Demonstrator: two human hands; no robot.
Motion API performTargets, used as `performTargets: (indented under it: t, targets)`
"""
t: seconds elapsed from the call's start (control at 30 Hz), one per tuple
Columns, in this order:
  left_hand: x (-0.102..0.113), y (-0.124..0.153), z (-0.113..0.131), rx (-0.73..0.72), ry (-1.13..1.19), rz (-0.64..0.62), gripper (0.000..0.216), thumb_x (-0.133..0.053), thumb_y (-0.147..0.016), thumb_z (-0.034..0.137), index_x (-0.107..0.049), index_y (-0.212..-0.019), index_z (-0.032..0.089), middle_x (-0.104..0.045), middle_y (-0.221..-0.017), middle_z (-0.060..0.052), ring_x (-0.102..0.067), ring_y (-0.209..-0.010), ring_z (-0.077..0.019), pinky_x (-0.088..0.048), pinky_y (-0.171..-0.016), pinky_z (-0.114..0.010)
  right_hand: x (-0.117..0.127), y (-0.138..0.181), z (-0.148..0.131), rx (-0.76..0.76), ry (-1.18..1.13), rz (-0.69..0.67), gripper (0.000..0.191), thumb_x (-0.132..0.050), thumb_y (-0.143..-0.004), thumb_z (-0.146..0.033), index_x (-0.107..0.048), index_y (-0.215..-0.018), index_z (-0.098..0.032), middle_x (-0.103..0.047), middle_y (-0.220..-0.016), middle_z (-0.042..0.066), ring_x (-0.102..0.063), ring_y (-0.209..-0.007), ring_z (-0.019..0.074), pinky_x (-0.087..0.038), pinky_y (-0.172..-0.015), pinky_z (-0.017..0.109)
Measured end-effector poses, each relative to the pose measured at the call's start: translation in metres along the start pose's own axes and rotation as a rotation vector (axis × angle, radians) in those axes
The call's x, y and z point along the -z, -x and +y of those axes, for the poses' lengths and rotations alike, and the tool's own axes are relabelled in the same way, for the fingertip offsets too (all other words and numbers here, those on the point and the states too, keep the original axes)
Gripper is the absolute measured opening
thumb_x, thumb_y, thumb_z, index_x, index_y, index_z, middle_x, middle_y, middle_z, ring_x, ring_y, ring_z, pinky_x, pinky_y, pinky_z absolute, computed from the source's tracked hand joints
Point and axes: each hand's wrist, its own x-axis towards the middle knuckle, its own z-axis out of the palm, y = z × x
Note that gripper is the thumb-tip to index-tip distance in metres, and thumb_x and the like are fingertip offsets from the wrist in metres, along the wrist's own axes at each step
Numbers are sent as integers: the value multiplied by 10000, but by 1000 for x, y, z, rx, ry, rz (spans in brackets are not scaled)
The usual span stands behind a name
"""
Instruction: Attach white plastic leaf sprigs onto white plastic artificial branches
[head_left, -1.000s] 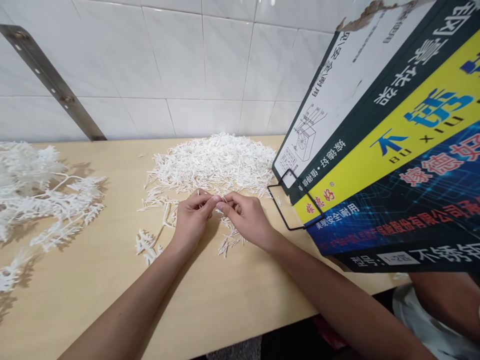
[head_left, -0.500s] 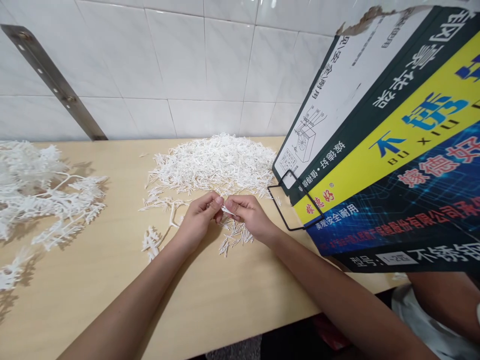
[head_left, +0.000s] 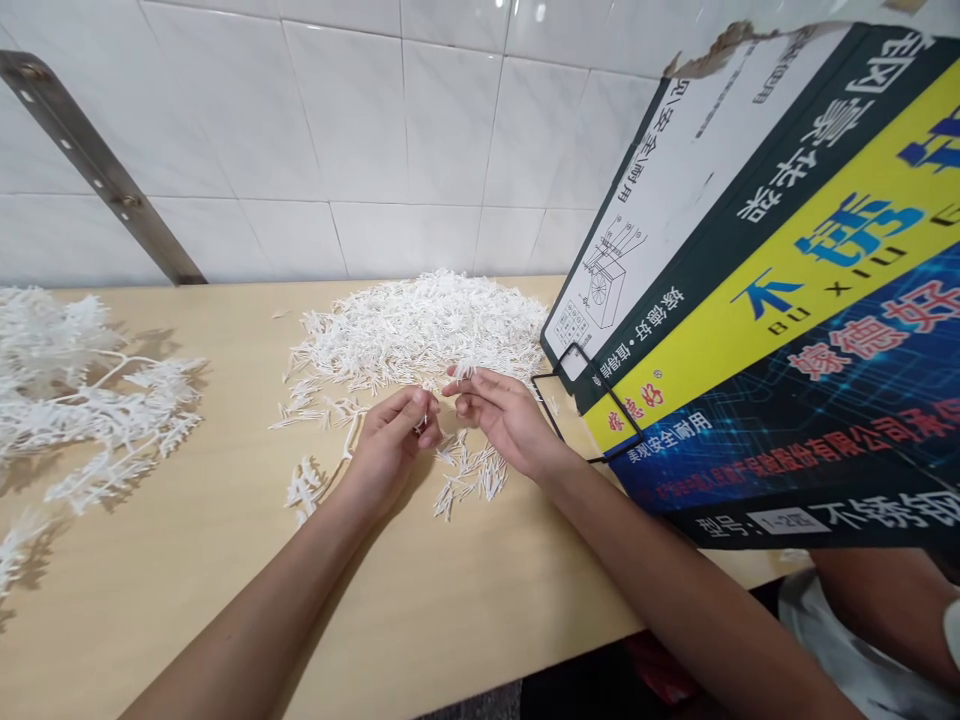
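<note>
My left hand (head_left: 396, 432) is closed in a pinch on a small white plastic sprue, mostly hidden by the fingers; a bit shows at the fingertips. A white branching stem (head_left: 349, 436) lies just behind that wrist, with a spiky white cluster (head_left: 303, 486) at its lower end. My right hand (head_left: 504, 415) is a little apart from the left, fingers loosely stretched out. Some small white pieces (head_left: 466, 370) show right at its fingertips, at the near edge of a heap of thin white plastic pieces (head_left: 427, 325). More loose sticks (head_left: 472, 478) lie below, between the hands.
Branching white sprues (head_left: 97, 400) are piled on the left of the wooden table (head_left: 450, 600). A large printed cardboard box (head_left: 750, 330) leans in on the right, a black wire frame (head_left: 556, 425) at its corner. White tiles back the table. Another person's arm (head_left: 885, 600) shows at lower right.
My hands were together, both pinching at the white piece. The right hand has since drawn apart toward the heap and its fingers have opened; the left still pinches. The view shifted slightly.
</note>
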Motion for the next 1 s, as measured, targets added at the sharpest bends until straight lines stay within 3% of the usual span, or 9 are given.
performTargets:
  t: [0.17,0.3,0.4,0.57,0.7,0.77,0.87,0.93,1.0]
  targets:
    - [3,-3,4,-33,-43,47,331,-826,-840,438,-689,-760,147,-520,-716,15,-406,-551,-60,-347,-577,-251,4,-2,1,3,214,85,422,-749,-842,-549,-709,-991,-157,-769,-846,89,-608,-616,142,-447,-562,271]
    - [3,-3,6,-33,-51,54,322,-820,-839,416,-682,-741,142,-534,-734,8,-399,-540,-56,-339,-565,-253,11,-4,2,-15,464,165,461,-694,-874,-611,-691,-783,-159,-651,-582,22,-477,-446,108,-337,-458,255]
    - [1,-3,7,-56,-9,91,295,-810,-836,374,-668,-721,142,-540,-746,6,-397,-529,-51,-340,-555,-253,18,-8,5,96,617,250,496,-619,-922,-622,-657,-710,-175,-585,-525,3,-476,-480,120,-353,-496,261]
    - [3,-2,10,-99,179,153,258,-764,-834,345,-649,-708,152,-493,-722,19,-339,-497,-39,-335,-539,-246,24,-17,19,195,567,331,250,-526,-930,-408,-654,-934,-193,-610,-644,-12,-443,-521,130,-326,-507,272]
    - [2,-1,12,-75,169,182,213,-732,-844,353,-653,-764,173,-466,-697,26,-340,-494,-51,-336,-542,-251,23,-12,16,256,523,399,161,-509,-856,-267,-641,-926,-206,-503,-610,-46,-404,-536,129,-297,-516,267]
    - [-1,-1,13,-72,179,208,175,-732,-828,353,-649,-838,199,-459,-684,39,-331,-484,-55,-327,-541,-248,22,-4,1,254,555,279,140,-502,-841,-231,-639,-848,-206,-425,-573,-60,-371,-526,120,-271,-511,258]
    - [-5,-1,14,-126,182,270,228,-736,-796,346,-622,-967,250,-456,-677,57,-340,-490,-74,-317,-537,-243,19,9,-28,-93,693,-357,157,-525,-789,-164,-650,-700,-191,-421,-502,-61,-381,-470,104,-258,-471,237]
    - [-7,1,14,-177,122,297,281,-738,-780,344,-614,-1018,261,-475,-693,54,-399,-525,-97,-338,-542,-246,17,14,-40,-347,715,-662,211,-507,-815,-158,-713,-779,-184,-557,-522,-34,-514,-465,127,-344,-456,232]
    - [-11,5,14,-206,-19,262,261,-730,-798,334,-637,-1026,247,-521,-717,39,-469,-570,-120,-377,-558,-254,14,14,-40,-262,767,-630,243,-524,-851,-168,-753,-932,-192,-736,-745,26,-687,-651,181,-485,-546,260]
